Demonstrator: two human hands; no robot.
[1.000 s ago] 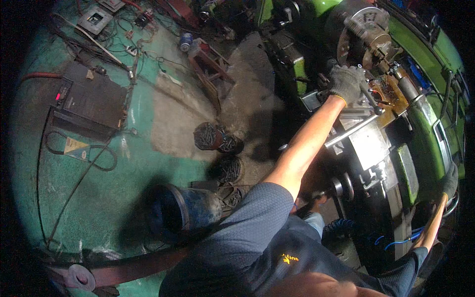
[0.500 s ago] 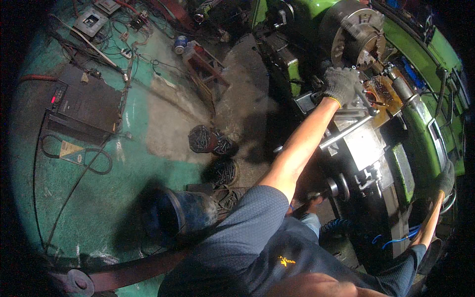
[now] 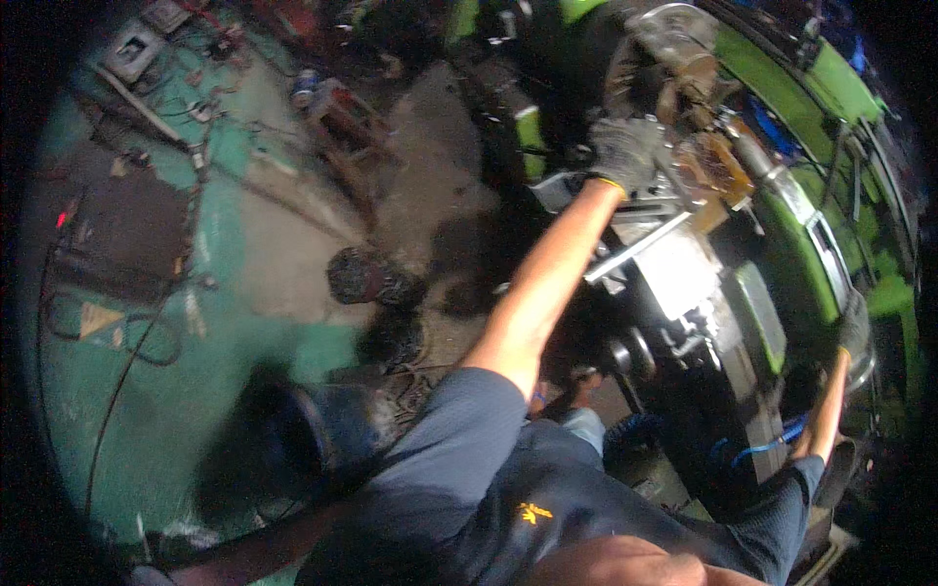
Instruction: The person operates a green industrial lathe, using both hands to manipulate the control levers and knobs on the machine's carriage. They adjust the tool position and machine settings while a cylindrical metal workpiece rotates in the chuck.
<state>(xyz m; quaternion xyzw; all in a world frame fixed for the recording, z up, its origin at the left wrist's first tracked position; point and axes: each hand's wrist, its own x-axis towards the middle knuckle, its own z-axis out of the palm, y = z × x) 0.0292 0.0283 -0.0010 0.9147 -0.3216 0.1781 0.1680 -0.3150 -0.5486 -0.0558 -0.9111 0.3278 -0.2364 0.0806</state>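
Note:
My left hand (image 3: 625,156), in a grey knitted glove with a yellow cuff edge, reaches out to the tool post area of a green lathe. Its fingers curl over a part there that the glove hides. Close by it are a shiny metal bar (image 3: 640,246) and an amber-brown block (image 3: 718,166). Just beyond sits the round metal chuck (image 3: 674,39), blurred. At the far right, my right hand (image 3: 853,327), also gloved, rests against the lathe's green body (image 3: 782,210) beside a metal-edged frame. Its fingers look stretched out along the surface.
On the floor left of the lathe stand a blue drum (image 3: 337,425) and a container of dark metal scraps (image 3: 357,275). A reddish metal stand (image 3: 347,127) is farther off. Cables (image 3: 112,410) run over the green floor near a dark box (image 3: 132,220). Blue hose (image 3: 752,451) hangs below my right arm.
The whole view has shifted, so the scene lies farther left and slightly higher, and it is blurrier. Both hands stay at the same places on the lathe.

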